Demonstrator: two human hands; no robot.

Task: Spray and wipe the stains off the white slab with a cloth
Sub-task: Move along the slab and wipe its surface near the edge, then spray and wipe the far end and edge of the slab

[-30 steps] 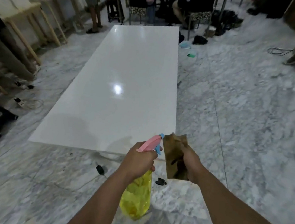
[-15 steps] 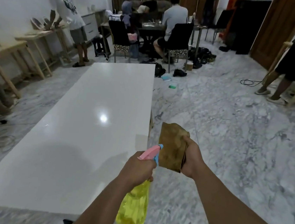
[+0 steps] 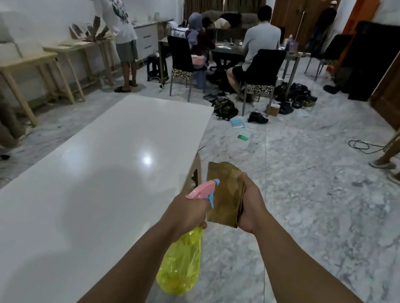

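The view has lifted over the last second: the far end of the room, hidden a moment ago, now fills the upper frame, and the white slab (image 3: 85, 188) has slid toward the left and lower left. Both hands have kept their grips through this. The left hand (image 3: 187, 212), at lower centre, is curled round the neck of the spray bottle (image 3: 181, 261), whose yellow body hangs below it and whose pink head points up and to the right, off the slab's right edge. Just right of it, the right hand (image 3: 252, 207) grips a folded brown cloth (image 3: 226, 194) held upright over the marble floor (image 3: 311, 214). My reading is that no spraying has begun; the nozzle needs turning toward the slab first. No stains show on the glossy surface from here, only a lamp's reflection. Beyond the slab, people sit at a dark table (image 3: 225, 49) in the upper centre, one stands at wooden benches (image 3: 63, 48) upper left, and shoes and a cable litter the floor. Nothing lies between the hands and the slab.
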